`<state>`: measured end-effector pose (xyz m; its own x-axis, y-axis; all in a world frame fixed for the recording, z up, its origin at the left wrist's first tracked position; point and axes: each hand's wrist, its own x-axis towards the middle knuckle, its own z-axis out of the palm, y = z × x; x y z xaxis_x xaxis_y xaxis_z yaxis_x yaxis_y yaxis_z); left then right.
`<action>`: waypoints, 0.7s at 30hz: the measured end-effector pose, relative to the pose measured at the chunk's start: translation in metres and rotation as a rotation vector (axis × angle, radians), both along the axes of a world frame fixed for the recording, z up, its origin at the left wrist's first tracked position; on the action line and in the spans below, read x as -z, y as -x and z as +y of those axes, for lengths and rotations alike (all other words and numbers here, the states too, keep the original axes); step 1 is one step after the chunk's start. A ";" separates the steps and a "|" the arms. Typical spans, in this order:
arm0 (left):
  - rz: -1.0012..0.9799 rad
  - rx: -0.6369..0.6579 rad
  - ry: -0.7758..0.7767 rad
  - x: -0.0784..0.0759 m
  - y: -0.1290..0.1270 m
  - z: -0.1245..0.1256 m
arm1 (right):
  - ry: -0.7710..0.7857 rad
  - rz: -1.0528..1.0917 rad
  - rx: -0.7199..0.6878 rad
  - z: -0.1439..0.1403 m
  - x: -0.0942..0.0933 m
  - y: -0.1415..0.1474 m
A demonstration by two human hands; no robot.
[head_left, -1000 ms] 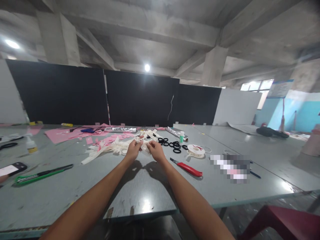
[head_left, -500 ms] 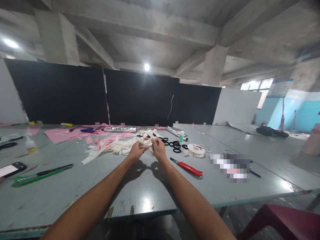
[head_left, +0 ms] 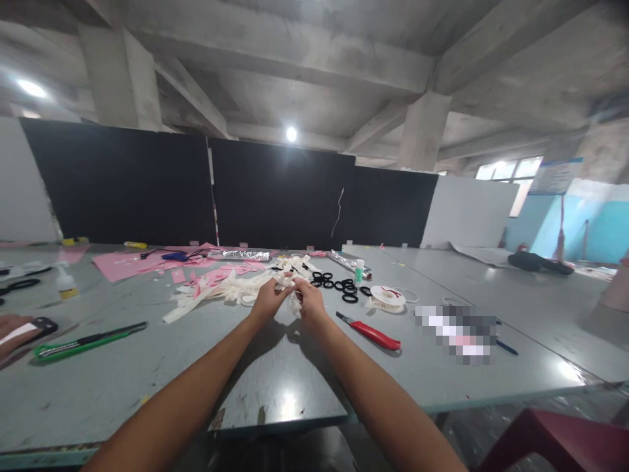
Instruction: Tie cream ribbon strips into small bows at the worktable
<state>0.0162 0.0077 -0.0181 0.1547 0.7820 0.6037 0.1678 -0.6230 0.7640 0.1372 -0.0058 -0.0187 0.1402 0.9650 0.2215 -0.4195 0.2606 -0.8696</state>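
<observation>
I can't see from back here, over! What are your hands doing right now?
Left hand and right hand together, both pinching a small white strip piece. Strip pile just behind. Red knife lies right, apart from the hands.

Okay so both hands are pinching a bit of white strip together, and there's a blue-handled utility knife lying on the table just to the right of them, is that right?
Not quite. In the head view the left hand and right hand do pinch a white strip together, but the utility knife lying on the table to their right has a red handle, not blue.
</observation>
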 end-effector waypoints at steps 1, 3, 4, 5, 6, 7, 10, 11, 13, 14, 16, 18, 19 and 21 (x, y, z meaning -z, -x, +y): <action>0.029 -0.007 -0.018 -0.001 0.000 -0.002 | 0.011 0.023 -0.019 -0.002 0.000 0.001; 0.075 -0.007 -0.050 -0.002 0.000 -0.006 | 0.045 0.054 -0.043 -0.006 -0.001 0.002; 0.079 -0.001 -0.057 -0.003 -0.001 -0.008 | 0.066 0.068 -0.048 -0.007 -0.002 0.002; 0.065 0.003 -0.051 -0.003 -0.002 -0.009 | 0.090 0.084 -0.048 -0.008 -0.004 0.001; 0.036 0.002 -0.032 -0.004 -0.003 -0.009 | 0.114 0.106 -0.044 -0.009 -0.005 0.001; -0.006 -0.004 -0.003 -0.004 -0.005 -0.009 | 0.136 0.135 -0.042 -0.009 -0.007 0.000; -0.113 -0.023 0.079 -0.005 -0.009 -0.006 | 0.182 0.247 -0.098 -0.009 -0.011 -0.002; -0.133 -0.022 0.091 -0.005 -0.010 -0.005 | 0.186 0.288 -0.130 -0.008 -0.011 -0.002; -0.155 -0.016 0.102 -0.004 -0.011 -0.003 | 0.183 0.346 -0.166 -0.007 -0.011 -0.001; -0.159 -0.015 0.105 -0.004 -0.011 -0.002 | 0.178 0.361 -0.159 -0.007 -0.010 0.000; -0.156 -0.009 0.109 -0.003 -0.010 -0.001 | 0.170 0.348 -0.113 -0.007 -0.008 0.000; -0.145 -0.010 0.102 -0.002 -0.009 0.000 | 0.164 0.280 -0.068 -0.007 -0.006 0.001; -0.138 -0.015 0.089 -0.002 -0.008 -0.001 | 0.155 0.239 -0.047 -0.007 -0.005 0.001; -0.109 -0.035 0.050 -0.002 -0.007 -0.002 | 0.121 0.177 -0.011 -0.006 -0.004 0.001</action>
<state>0.0231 0.0056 -0.0160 0.0628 0.8154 0.5755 0.1030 -0.5788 0.8089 0.1359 -0.0122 -0.0152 0.1556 0.9848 0.0773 -0.5707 0.1535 -0.8067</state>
